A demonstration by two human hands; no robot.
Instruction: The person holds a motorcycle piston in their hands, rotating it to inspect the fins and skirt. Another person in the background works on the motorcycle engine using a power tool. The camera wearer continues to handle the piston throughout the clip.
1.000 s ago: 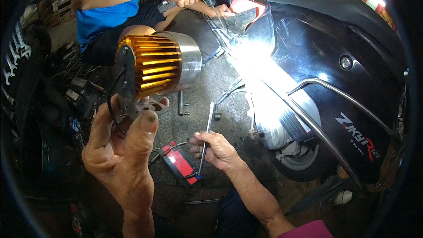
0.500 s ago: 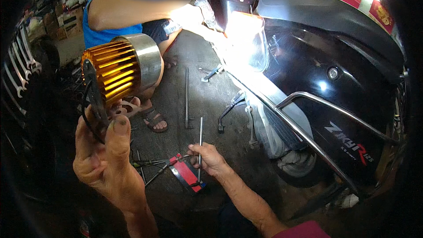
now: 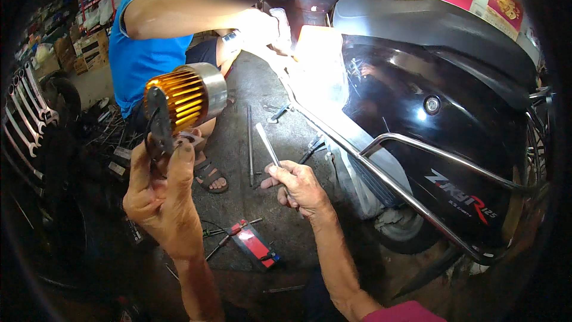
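Observation:
My left hand grips an LED lamp with gold cooling fins, a steel rim and a dark bracket, held up on the left; a perforated metal plate shows between its fingers. My right hand, right of the lamp and lower, is closed round a slim silver rod tilted up to the left. Below my hands, a red-and-black flat item lies on the floor among thin tools and cables. A long dark bar lies between the lamp and the rod.
A black scooter with chrome rails fills the right. A co-worker in a blue shirt crouches at top left, hands at a glaring panel on the scooter. Spanners hang at far left. Boxes and clutter stand behind.
The lamp has moved farther from my head and looks smaller. My right hand has risen, and its rod now leans up-left instead of standing nearly vertical in view.

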